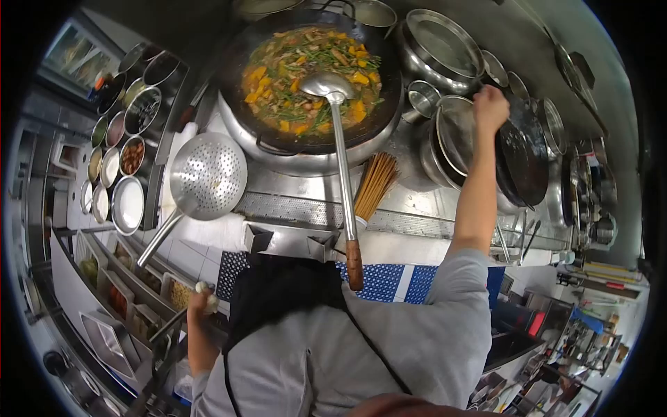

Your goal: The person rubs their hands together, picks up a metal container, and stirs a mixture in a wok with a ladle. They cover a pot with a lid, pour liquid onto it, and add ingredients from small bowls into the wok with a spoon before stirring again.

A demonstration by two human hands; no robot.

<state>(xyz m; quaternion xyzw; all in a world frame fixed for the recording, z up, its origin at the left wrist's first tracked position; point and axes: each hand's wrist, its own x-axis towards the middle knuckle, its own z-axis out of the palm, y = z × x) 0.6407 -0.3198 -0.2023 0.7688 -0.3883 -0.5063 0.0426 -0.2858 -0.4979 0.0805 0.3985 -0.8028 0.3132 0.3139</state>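
Observation:
My right hand (491, 110) reaches out at the right, fingers closed, above the rim of a metal pot (455, 135); what they pinch, if anything, is hidden. A dark wok (524, 156) stands just beside that wrist. Low on the left, my left hand (199, 303) is closed around a small whitish bundle (211, 304) that looks like crumpled cloth. Ahead, a big wok (236, 115) holds a stew of orange chunks and green beans. A wooden-handled ladle (340, 160) rests with its bowl on the food.
A perforated skimmer (208, 176) lies left of the wok. Bamboo sticks (376, 184) stand in a holder near the counter's front edge. Ingredient bowls (128, 205) line the left side, above open food bins (174, 288). A large steel pot (443, 48) stands at the back right.

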